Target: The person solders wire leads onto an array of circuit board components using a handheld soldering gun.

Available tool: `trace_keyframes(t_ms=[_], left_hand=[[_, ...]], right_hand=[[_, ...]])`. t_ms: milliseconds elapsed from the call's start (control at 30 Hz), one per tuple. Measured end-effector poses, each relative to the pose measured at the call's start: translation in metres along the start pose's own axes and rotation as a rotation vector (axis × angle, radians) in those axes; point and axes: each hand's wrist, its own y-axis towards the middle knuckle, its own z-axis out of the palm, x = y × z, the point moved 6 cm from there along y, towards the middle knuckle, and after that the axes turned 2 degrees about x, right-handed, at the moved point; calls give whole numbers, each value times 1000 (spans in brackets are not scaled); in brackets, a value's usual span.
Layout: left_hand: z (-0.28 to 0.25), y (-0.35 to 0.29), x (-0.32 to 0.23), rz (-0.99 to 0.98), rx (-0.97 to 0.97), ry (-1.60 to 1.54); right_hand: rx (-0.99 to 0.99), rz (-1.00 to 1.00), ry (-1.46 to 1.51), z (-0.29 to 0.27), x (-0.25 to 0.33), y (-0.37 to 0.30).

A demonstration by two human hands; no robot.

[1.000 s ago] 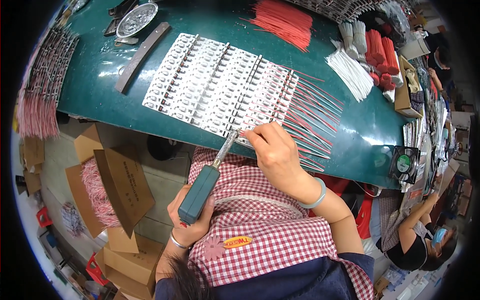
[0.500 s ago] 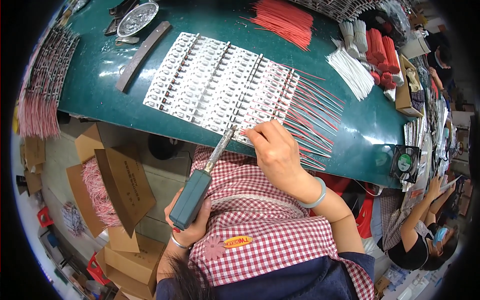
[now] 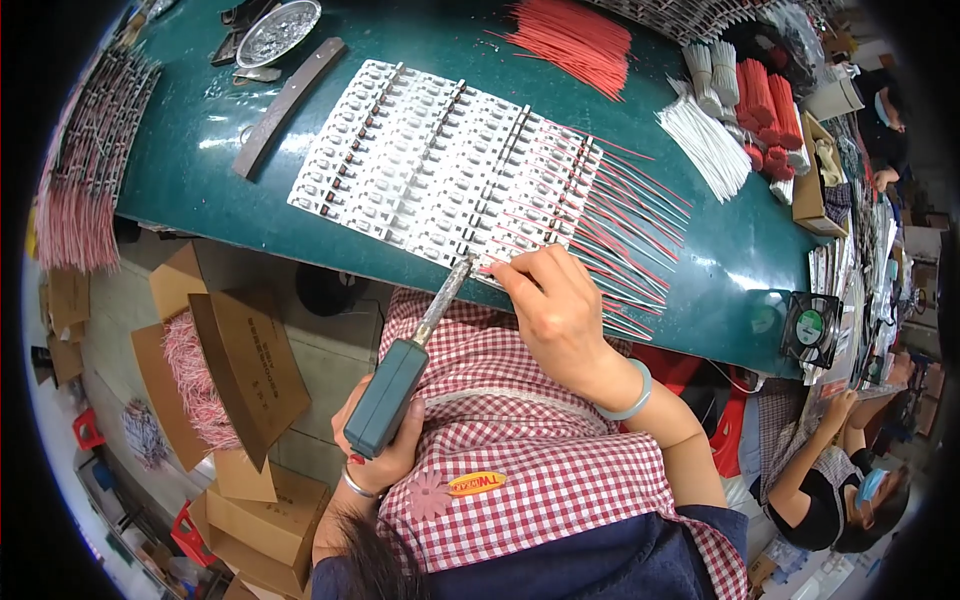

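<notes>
My left hand grips the dark green body of a soldering iron. Its long metal barrel slants up to the near edge of a white circuit board panel, with the tip at a row of pads. Close to that tip, my right hand is closed in a pinch on the end of a red wire, held against the panel. Many red and white wires fan out from the panel's right side. My fingers hide part of the panel's near right corner.
On the green table lie a grey metal bar, a round dish, loose red wires and white wire bundles. A small fan stands at right. A carton of wires sits lower left. A co-worker is at right.
The iron's tip and my right hand have barely shifted along the panel's near edge. At the right, the co-worker's arms and head have moved slightly.
</notes>
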Motion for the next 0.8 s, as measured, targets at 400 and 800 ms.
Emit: trace_keyframes(t_ms=[400,800], left_hand=[[4,4,1,-40,15,-30],[6,7,2,-25,24,-22]], right_hand=[[36,38,-26,-2,-4,4],[118,76,-85,0,-4,3]])
